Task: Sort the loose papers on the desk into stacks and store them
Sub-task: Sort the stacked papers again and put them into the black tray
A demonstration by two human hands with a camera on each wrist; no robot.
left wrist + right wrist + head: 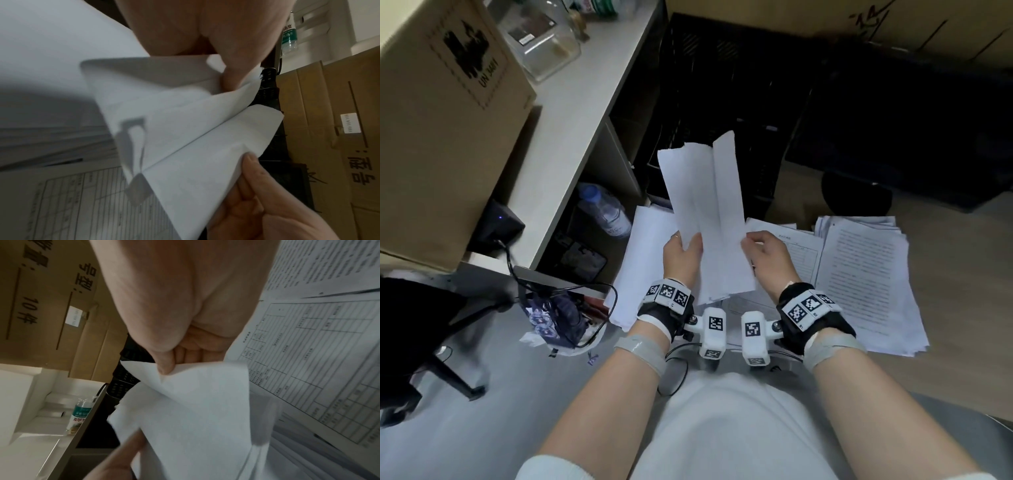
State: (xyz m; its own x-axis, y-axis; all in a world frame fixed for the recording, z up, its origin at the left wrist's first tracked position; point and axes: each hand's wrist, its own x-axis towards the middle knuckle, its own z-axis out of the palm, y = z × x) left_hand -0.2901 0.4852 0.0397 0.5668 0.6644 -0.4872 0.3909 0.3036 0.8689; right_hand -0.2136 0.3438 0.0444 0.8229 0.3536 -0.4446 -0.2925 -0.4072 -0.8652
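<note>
Sorting is judged to be partly done. Three groups are already laid out on the bench [945, 240]: a pile of blank white sheets [640, 260] on the left, a few ruled forms [799, 253] in the middle, and a thick stack of printed text pages [866, 284] on the right. Nothing is seen to be stored yet; a black crate [722, 89] stands beyond the bench, and whether it is the intended store cannot be told.

A small sheaf of creased white papers [705, 212] is held up above the piles, between both hands. Its left edge is gripped by the left hand [681, 253], thumb laid on the front and the other fingers behind. Its right edge is pinched by the right hand [767, 253], whose thumb and curled fingers [164, 363] are closed on a corner of the top sheet. The sheets are bowed and slightly fanned, so they are judged not yet squared up or assigned to a pile.
</note>
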